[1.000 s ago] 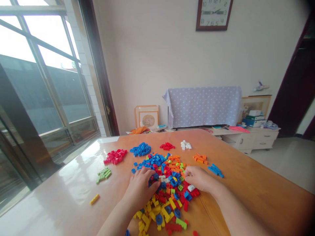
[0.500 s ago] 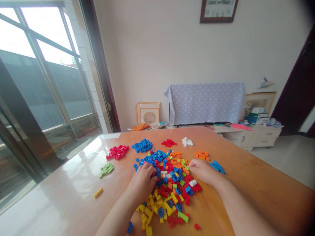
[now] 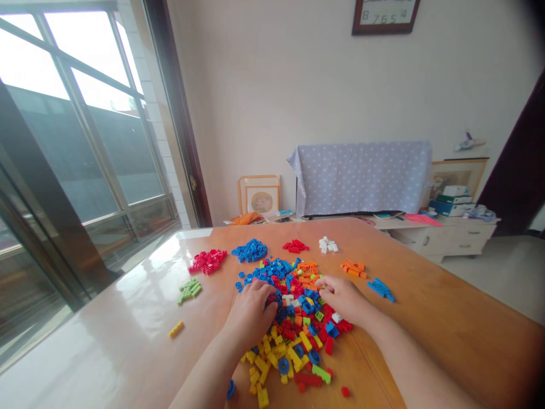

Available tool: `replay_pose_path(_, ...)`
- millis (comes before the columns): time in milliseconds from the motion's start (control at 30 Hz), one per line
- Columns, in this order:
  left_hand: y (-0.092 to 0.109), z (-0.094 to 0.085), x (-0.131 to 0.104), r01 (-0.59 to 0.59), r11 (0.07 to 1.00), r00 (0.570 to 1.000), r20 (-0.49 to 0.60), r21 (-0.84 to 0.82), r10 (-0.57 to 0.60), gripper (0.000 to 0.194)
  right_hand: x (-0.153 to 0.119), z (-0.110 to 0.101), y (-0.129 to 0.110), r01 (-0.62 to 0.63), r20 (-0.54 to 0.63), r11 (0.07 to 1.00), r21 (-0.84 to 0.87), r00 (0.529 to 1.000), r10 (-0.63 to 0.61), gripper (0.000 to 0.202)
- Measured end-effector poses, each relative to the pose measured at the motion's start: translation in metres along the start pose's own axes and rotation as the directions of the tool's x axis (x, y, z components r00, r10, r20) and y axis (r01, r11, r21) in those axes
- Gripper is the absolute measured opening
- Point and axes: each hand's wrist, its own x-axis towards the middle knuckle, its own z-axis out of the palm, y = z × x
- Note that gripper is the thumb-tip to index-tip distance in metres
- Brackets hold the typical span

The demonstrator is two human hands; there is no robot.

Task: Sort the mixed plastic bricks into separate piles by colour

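A large mixed pile of toy bricks [image 3: 293, 329] in blue, red, orange, yellow, green and white lies on the wooden table [image 3: 426, 318]. Over the pile's left side rests my left hand [image 3: 253, 307], its fingers curled down among blue bricks and its thumb apart; whatever is under the fingertips is hidden. My right hand [image 3: 340, 295] reaches in from the right, fingers bent at the orange and green bricks on the pile's upper right. Its fingertips are too small to show whether they hold a brick.
Around the pile sit sorted groups: pink-red [image 3: 208, 261], light green [image 3: 189, 290], blue [image 3: 250, 250], red [image 3: 295, 246], white [image 3: 328, 245], orange [image 3: 353, 268] and blue [image 3: 381, 289]. A single yellow brick [image 3: 176, 329] lies at the left. Beyond stands a white cabinet [image 3: 451, 241].
My right hand has moved left, further over the pile's upper right edge. My left hand stays at the blue bricks. The whole view has shifted slightly.
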Motion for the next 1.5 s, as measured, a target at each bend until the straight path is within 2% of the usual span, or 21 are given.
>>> replay_pose_path(200, 0.000, 0.002, -0.001, -0.015, 1.000, 1.000, 0.012, 0.013, 0.015, 0.021, -0.006, 0.006, -0.017, 0.078, 0.046, 0.996, -0.043, 0.996, -0.076, 0.035)
replay_pose_path(433, 0.003, 0.001, 0.001, -0.005, 1.000, 1.000, 0.020, 0.008, 0.005, 0.009, -0.001, 0.014, -0.004, 0.099, 0.006, 0.995, -0.016, 0.995, -0.099, 0.021)
replay_pose_path(600, 0.002, 0.003, 0.000, 0.010, 1.000, 1.000, 0.008, 0.030, -0.010, 0.004, 0.001, 0.014, -0.002, 0.070, -0.001, 0.994, 0.087, 0.998, -0.070, 0.022)
replay_pose_path(767, 0.004, 0.004, 0.000, 0.018, 0.999, 0.999, -0.032, 0.027, -0.017, 0.011, -0.001, 0.015, -0.016, 0.048, -0.041, 0.969, 0.241, 0.998, -0.040, 0.020)
replay_pose_path(933, 0.018, 0.004, -0.001, -0.030, 0.994, 0.995, -0.094, -0.103, 0.021, 0.022, -0.010, 0.023, -0.036, 0.100, -0.049, 0.929, 0.357, 0.995, -0.088, 0.018)
replay_pose_path(1133, 0.037, 0.005, -0.005, -0.054, 0.958, 0.997, -0.061, -0.283, 0.039, 0.025, -0.024, 0.031, -0.057, 0.217, -0.071, 0.928, 0.302, 0.976, -0.205, 0.012)
replay_pose_path(1333, 0.037, 0.011, -0.003, 0.029, 0.903, 0.998, -0.040, -0.428, -0.052, 0.022, -0.031, 0.028, -0.070, 0.290, -0.088, 0.933, 0.215, 0.957, -0.277, 0.014)
replay_pose_path(1400, 0.036, 0.011, -0.002, 0.042, 0.896, 0.997, -0.037, -0.441, -0.065, 0.019, -0.033, 0.027, -0.072, 0.292, -0.080, 0.930, 0.224, 0.956, -0.281, 0.017)
replay_pose_path(1500, 0.036, 0.010, -0.002, 0.019, 0.929, 0.997, -0.059, -0.369, -0.044, 0.015, -0.035, 0.025, -0.075, 0.277, -0.082, 0.932, 0.232, 0.961, -0.266, 0.028)
